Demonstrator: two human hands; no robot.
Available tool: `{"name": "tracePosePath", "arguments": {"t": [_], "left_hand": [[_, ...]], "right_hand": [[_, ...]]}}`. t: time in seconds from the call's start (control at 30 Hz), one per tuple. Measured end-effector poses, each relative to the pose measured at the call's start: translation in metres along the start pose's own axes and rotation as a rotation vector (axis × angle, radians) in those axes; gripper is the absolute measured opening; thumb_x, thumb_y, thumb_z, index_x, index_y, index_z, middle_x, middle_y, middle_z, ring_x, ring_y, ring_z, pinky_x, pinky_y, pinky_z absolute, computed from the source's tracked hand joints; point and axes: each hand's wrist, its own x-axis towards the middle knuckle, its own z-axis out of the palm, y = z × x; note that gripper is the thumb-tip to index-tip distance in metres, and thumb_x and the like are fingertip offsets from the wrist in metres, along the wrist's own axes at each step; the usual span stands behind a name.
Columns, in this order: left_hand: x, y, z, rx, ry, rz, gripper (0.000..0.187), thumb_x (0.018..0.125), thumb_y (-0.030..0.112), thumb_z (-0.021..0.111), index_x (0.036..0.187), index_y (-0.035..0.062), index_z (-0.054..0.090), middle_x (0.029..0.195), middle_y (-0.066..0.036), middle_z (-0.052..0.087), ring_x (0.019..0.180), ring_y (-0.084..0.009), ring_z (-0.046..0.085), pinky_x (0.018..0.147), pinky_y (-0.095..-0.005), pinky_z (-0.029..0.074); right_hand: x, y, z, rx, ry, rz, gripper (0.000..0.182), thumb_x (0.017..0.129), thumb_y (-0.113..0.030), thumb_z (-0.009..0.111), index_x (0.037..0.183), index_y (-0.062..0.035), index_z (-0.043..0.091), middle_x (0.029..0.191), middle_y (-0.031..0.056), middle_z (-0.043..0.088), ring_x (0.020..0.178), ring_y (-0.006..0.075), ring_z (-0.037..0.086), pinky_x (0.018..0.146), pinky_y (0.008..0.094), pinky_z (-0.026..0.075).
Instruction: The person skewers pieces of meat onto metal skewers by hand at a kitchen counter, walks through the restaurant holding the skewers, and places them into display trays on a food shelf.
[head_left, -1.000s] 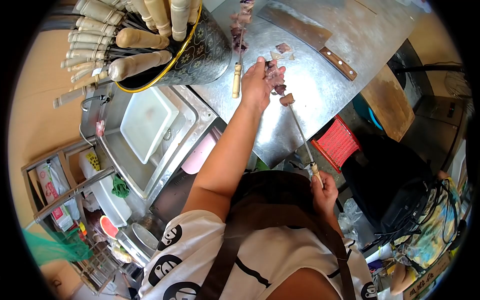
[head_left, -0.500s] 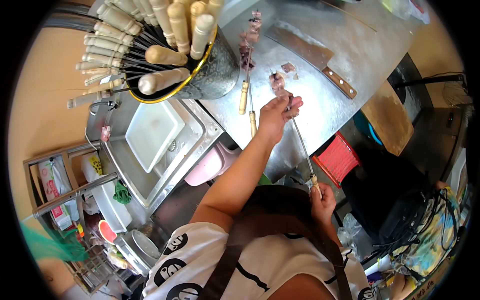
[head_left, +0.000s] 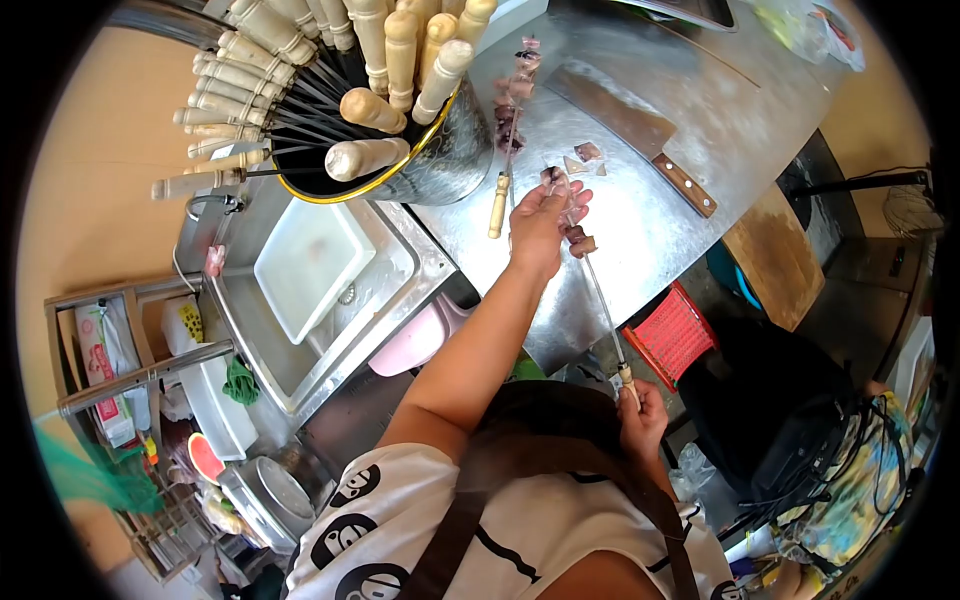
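My right hand [head_left: 645,412] grips the wooden handle [head_left: 627,378] of a long metal skewer, low in front of my apron. The thin rod [head_left: 603,305] slants up and left to my left hand [head_left: 541,232]. Fingers of my left hand are closed around pieces of meat near the skewer's tip, partly hiding them. Below those fingers, meat chunks [head_left: 580,241] sit threaded on the rod. Just beyond lie a few loose scraps of meat [head_left: 587,152]. Loaded meat skewers [head_left: 517,92] rest on the steel table left of them, one wooden handle [head_left: 498,206] showing.
A cleaver [head_left: 620,112] lies on the steel table [head_left: 735,110]. A dark gold-rimmed bucket [head_left: 450,150] full of wooden-handled skewers stands at upper left. The sink [head_left: 400,265] holds a white tray [head_left: 310,265]. A red woven stool [head_left: 672,335] and wooden board [head_left: 778,255] are at right.
My left hand has moved along the skewer toward its tip, and meat chunks now show below its fingers. My right hand stays on the handle. The view has shifted slightly.
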Motion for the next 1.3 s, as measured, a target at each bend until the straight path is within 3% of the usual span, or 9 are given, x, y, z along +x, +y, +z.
{"name": "tracePosePath", "arguments": {"t": [0.1,0.3,0.43,0.67,0.8,0.93,0.97,1.1,1.3], "left_hand": [[-0.009,0.006,0.007,0.046,-0.034,-0.102,0.018,0.087,0.012,0.053,0.099,-0.0019,0.053,0.087,-0.014,0.062,0.067,-0.0150,0.053,0.046,-0.0255,0.041],[-0.011,-0.002,0.004,0.098,-0.090,-0.019,0.021,0.087,0.011,0.053,0.103,-0.0015,0.050,0.088,-0.013,0.061,0.072,-0.0171,0.057,0.049,-0.0256,0.043],[-0.003,0.018,0.007,-0.114,-0.017,-0.034,0.021,0.087,0.013,0.053,0.101,-0.0013,0.049,0.084,-0.012,0.060,0.074,-0.0194,0.059,0.056,-0.0276,0.049],[0.005,0.008,0.002,0.074,0.042,-0.054,0.016,0.087,0.009,0.052,0.095,-0.0038,0.050,0.083,-0.015,0.061,0.068,-0.0179,0.060,0.057,-0.0272,0.049],[0.013,0.000,-0.021,-0.028,-0.178,-0.150,0.017,0.084,0.000,0.049,0.100,-0.0044,0.047,0.086,-0.016,0.060,0.073,-0.0223,0.061,0.061,-0.0309,0.050],[0.001,0.029,-0.005,-0.214,-0.076,-0.058,0.019,0.083,-0.003,0.043,0.101,-0.0044,0.046,0.092,-0.016,0.057,0.085,-0.0266,0.060,0.062,-0.0335,0.051],[0.010,0.027,-0.015,-0.165,-0.145,-0.077,0.015,0.085,0.010,0.052,0.097,-0.0007,0.051,0.095,-0.015,0.060,0.086,-0.0251,0.061,0.068,-0.0319,0.051],[0.009,0.024,-0.012,0.010,0.003,0.030,0.016,0.086,0.004,0.051,0.101,-0.0022,0.049,0.095,-0.014,0.060,0.084,-0.0236,0.061,0.071,-0.0337,0.052],[0.004,0.013,-0.015,0.046,0.021,0.008,0.017,0.085,0.002,0.053,0.100,-0.0029,0.050,0.092,-0.015,0.060,0.079,-0.0232,0.061,0.055,-0.0298,0.051]], "right_hand": [[0.001,-0.005,0.003,0.062,0.003,0.013,0.015,0.084,-0.009,0.057,0.095,0.0005,0.052,0.069,-0.0005,0.051,0.062,0.0052,0.045,0.057,0.0196,0.038],[0.000,-0.014,0.004,0.112,0.007,-0.037,0.013,0.085,-0.007,0.054,0.096,-0.0005,0.050,0.065,-0.0012,0.049,0.052,0.0030,0.040,0.047,0.0171,0.031],[0.000,-0.011,-0.002,0.105,-0.019,0.013,0.014,0.085,-0.006,0.056,0.096,0.0008,0.051,0.070,-0.0007,0.051,0.062,0.0044,0.044,0.056,0.0184,0.037],[0.000,-0.013,0.000,0.099,-0.001,0.007,0.015,0.084,-0.008,0.057,0.095,0.0005,0.053,0.071,-0.0004,0.052,0.064,0.0053,0.046,0.059,0.0192,0.039],[0.001,0.000,-0.004,0.026,0.017,-0.030,0.015,0.083,-0.008,0.058,0.094,0.0002,0.054,0.071,-0.0002,0.052,0.064,0.0058,0.046,0.059,0.0199,0.039],[0.000,-0.005,-0.003,-0.006,0.003,-0.018,0.014,0.083,-0.008,0.059,0.094,-0.0002,0.054,0.071,0.0003,0.052,0.064,0.0066,0.047,0.060,0.0211,0.040],[-0.001,-0.008,-0.002,-0.001,0.001,-0.006,0.014,0.083,-0.008,0.059,0.094,-0.0003,0.055,0.070,0.0006,0.052,0.064,0.0068,0.047,0.060,0.0214,0.040],[0.000,-0.006,-0.001,-0.044,-0.020,-0.034,0.014,0.082,-0.009,0.060,0.092,-0.0004,0.055,0.070,0.0009,0.052,0.064,0.0071,0.047,0.059,0.0215,0.040],[0.001,-0.005,0.001,-0.069,-0.023,-0.059,0.014,0.082,-0.010,0.061,0.091,-0.0007,0.055,0.069,0.0013,0.052,0.063,0.0071,0.046,0.058,0.0217,0.040]]}}
